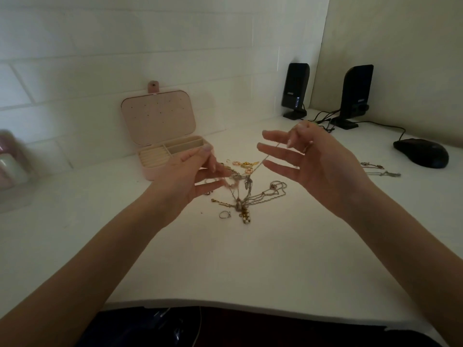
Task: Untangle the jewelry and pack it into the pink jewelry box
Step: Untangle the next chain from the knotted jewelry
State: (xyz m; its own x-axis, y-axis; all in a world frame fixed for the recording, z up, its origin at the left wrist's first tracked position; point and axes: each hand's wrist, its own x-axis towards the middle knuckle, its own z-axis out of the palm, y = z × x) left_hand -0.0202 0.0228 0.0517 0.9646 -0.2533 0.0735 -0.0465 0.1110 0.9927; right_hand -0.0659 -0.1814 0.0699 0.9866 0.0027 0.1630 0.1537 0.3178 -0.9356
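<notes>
A tangle of gold and silver chains (246,194) hangs and trails onto the white desk (225,259) between my hands. My left hand (198,171) pinches part of the tangle near its top left. My right hand (308,156) is raised, thumb and forefinger pinching a thin silver chain (265,160) that runs taut down to the tangle; its other fingers are spread. The pink jewelry box (160,131) stands open behind my left hand, lid up, its cream compartments showing nothing inside. A loose ring (224,214) and small gold pieces (244,164) lie on the desk.
Two black speakers (295,91) (355,93) with cables stand at the back right. A black mouse (422,152) lies at the right, with two separate chains (380,170) beside it. A blurred jar (10,166) sits at the far left. The desk's front edge is near me.
</notes>
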